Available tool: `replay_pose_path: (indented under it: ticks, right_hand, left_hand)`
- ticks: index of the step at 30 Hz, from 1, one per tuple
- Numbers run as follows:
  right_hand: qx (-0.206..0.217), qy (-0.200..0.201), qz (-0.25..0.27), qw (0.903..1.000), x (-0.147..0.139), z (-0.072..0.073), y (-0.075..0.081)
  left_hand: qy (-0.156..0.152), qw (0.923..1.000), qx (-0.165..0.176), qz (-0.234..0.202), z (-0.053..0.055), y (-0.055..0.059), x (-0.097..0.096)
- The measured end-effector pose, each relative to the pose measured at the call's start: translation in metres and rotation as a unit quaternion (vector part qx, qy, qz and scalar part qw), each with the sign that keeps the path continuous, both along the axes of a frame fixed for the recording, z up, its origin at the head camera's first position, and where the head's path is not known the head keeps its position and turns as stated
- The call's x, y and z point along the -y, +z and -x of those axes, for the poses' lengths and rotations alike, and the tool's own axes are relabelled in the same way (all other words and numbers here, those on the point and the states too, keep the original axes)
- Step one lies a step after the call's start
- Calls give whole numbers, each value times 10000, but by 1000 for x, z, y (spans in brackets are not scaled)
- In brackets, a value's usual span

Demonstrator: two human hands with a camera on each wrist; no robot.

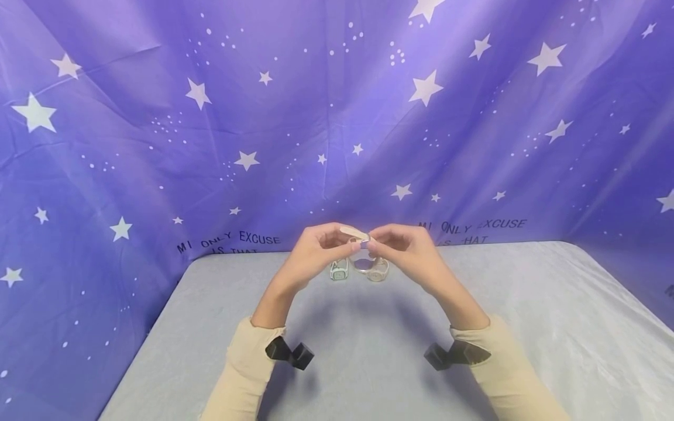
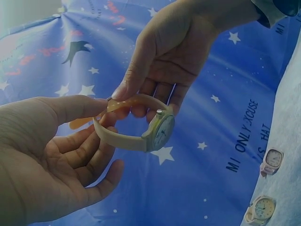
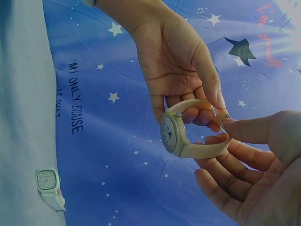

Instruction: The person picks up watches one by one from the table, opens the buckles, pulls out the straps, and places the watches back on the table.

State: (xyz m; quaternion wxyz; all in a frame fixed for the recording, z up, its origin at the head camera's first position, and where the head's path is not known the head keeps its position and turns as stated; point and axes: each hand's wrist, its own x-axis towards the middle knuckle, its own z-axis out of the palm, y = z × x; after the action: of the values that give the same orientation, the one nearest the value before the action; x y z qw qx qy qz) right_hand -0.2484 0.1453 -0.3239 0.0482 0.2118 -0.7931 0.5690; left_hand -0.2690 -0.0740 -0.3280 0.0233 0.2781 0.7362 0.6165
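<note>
Both hands hold a pale cream wristwatch [image 2: 163,131] up above the far part of the table, its strap bent into a loop. My left hand [image 1: 318,248] pinches one side of the strap [image 2: 123,140] near the buckle between thumb and fingers. Opposite it, my right hand [image 1: 408,248] pinches the strap where the two ends overlap at the small metal buckle [image 3: 227,116]. The round dial hangs on the far side of the loop from the thumbs. Fingertips partly hide the overlapped strap ends.
On the table [image 1: 363,362] beyond the hands lie a square-faced pale watch [image 1: 339,271] and a round-faced watch [image 1: 377,273]. A purple star-printed cloth [image 1: 326,117] hangs right behind the table's far edge. Black wrist cameras [image 1: 301,355] sit on both sleeves.
</note>
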Motion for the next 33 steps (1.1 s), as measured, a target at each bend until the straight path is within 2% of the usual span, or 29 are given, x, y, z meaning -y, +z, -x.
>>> replay_pose_path:
  ticks: [13, 21, 27, 33]
  right_hand:
    - [47, 57, 104, 9999, -3, -2, 3]
    - [32, 24, -8, 10000, -3, -1, 2]
    - [76, 189, 68, 9998, -3, 2, -2]
    - [-64, 2, -46, 10000, -4, 2, -2]
  left_hand:
    - [14, 10000, 8, -65, 0, 3, 2]
    - [161, 9998, 66, -100, 0, 1, 2]
    - [36, 9999, 149, -75, 1, -2, -1]
    - [12, 9999, 45, -90, 1, -2, 0]
